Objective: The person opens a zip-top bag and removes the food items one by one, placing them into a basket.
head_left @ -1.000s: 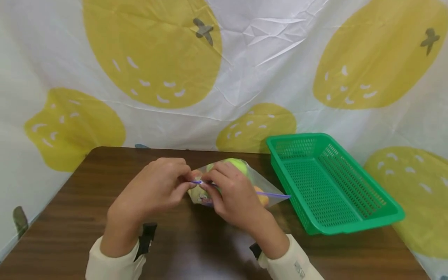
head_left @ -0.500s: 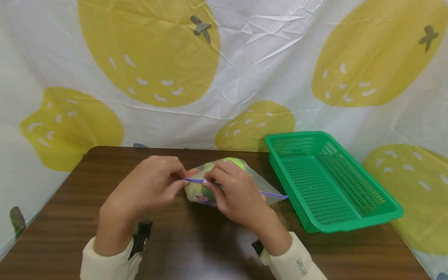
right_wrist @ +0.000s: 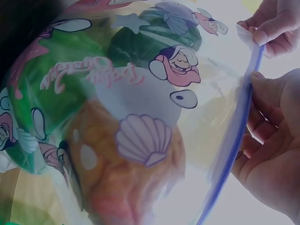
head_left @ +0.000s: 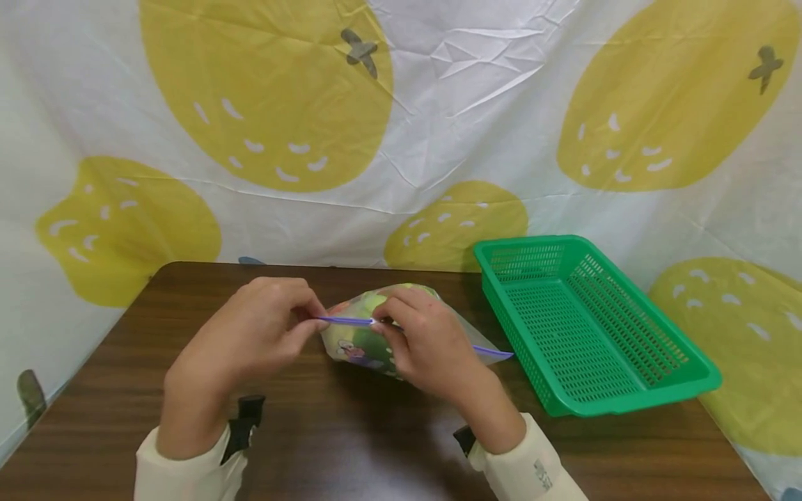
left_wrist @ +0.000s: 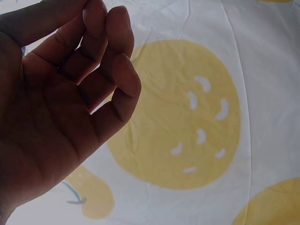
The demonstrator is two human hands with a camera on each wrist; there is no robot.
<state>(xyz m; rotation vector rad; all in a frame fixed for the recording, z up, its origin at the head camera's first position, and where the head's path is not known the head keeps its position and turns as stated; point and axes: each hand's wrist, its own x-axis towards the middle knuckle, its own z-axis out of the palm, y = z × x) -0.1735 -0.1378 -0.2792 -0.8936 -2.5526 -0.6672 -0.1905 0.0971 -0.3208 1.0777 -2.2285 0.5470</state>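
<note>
A clear zip bag (head_left: 358, 348), printed with cartoon figures and shells, stands over the middle of the table. Through its film in the right wrist view I make out green shapes (right_wrist: 70, 51) and an orange-brown one (right_wrist: 110, 173). My left hand (head_left: 260, 330) pinches the left end of the bag's purple zip strip (head_left: 347, 321). My right hand (head_left: 429, 341) pinches the same strip further right, at a small white slider (head_left: 374, 321). In the left wrist view, the left hand (left_wrist: 51, 112) shows its palm and curled fingers, with the bag out of sight.
Right of the bag, a green plastic basket (head_left: 576, 341) stands close to the bag's right corner. The table (head_left: 313, 445) is dark brown wood. Behind it hangs a white cloth (head_left: 476, 90) with yellow fruit prints.
My left hand has shifted left and my right hand slightly right along the strip, with the slider. The stretch of purple strip between the hands has grown longer.
</note>
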